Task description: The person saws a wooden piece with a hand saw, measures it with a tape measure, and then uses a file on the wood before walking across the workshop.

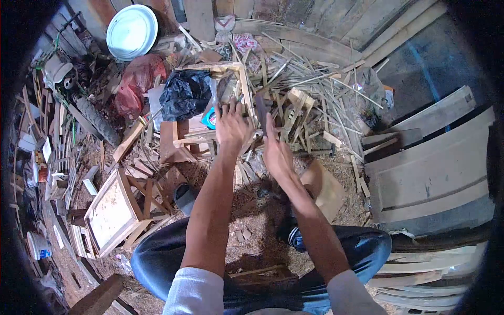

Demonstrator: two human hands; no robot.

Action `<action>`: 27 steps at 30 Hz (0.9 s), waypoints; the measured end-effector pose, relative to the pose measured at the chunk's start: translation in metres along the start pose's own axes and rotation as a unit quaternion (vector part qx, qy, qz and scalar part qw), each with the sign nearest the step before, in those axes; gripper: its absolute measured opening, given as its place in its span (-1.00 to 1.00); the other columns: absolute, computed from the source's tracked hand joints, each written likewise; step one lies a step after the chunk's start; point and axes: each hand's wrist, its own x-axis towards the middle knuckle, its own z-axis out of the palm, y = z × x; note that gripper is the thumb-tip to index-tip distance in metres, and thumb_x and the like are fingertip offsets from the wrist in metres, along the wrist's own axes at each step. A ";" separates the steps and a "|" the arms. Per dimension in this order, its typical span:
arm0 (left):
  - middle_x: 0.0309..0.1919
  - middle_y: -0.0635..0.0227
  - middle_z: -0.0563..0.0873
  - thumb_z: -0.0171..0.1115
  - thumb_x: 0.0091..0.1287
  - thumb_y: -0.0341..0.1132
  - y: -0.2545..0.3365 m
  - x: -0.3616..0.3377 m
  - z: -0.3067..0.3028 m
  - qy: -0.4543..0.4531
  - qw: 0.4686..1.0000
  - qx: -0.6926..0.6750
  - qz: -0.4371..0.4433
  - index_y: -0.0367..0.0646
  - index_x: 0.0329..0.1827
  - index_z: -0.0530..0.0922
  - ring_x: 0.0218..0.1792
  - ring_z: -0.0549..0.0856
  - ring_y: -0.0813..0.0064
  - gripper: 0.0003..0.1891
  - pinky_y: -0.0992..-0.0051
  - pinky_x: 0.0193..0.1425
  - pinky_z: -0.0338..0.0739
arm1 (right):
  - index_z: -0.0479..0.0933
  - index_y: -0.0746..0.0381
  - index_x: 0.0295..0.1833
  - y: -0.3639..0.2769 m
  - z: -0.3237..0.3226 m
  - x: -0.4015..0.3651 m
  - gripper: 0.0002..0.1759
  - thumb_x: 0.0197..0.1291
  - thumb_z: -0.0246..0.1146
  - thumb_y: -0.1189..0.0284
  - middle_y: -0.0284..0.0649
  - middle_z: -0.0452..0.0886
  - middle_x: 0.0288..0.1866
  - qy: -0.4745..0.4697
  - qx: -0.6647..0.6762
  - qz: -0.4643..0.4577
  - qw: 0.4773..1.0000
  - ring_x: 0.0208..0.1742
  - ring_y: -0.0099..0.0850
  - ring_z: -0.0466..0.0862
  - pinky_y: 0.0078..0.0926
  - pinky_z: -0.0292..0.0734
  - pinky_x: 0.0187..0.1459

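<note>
I sit with my knees in blue jeans (157, 257) and both arms stretched toward a heap of thin wood strips (310, 89). My left hand (231, 126) is raised with its fingers spread and holds nothing, just in front of a small wooden frame (244, 84). My right hand (276, 152) is seen edge-on beside it, fingers pointing up. A dark narrow strip (261, 107) rises between the two hands, close to the right fingertips; whether the hand grips it is unclear.
A black plastic bag (184, 94) and a red bag (139, 79) lie at the left of the heap, a white basin (131, 31) behind them. A framed panel (113, 210) lies at my left, a flat board (323, 189) by my right knee, wide planks (436, 163) at the right.
</note>
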 end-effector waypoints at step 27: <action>0.42 0.23 0.39 0.01 0.22 -0.09 0.002 -0.002 0.005 0.018 1.000 -0.013 0.001 -0.16 0.27 0.48 0.37 0.39 0.12 -0.43 0.06 0.57 -0.06 | -0.27 0.20 0.60 0.009 -0.002 -0.049 -0.13 0.31 0.08 0.49 0.20 0.58 -0.51 -0.016 0.025 0.077 0.997 -0.64 0.00 0.55 -0.10 0.42 -0.58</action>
